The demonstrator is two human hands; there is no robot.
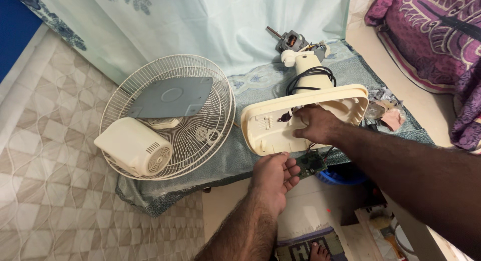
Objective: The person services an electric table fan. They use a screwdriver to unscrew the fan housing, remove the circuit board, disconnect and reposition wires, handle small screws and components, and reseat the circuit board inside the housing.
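Pale tiled floor fills the left of the frame, and a teal patterned cloth [260, 83] covers the low surface at centre. My right hand [316, 124] comes in from the lower right on an outstretched arm, palm down, its grip closed on the inner edge of one upturned cream fan base [268, 131] at centre frame. My left hand [273, 177] rises from the bottom edge, palm turned up beneath the base's near rim, fingers curled loosely and holding nothing that I can see, just beside one small green circuit board [311, 164]. I count one wire fan guard [200, 136] at centre left, one grey plate [171, 97] and one cream motor cover [134, 147] on it. One bare motor [292, 41] lies at upper centre.
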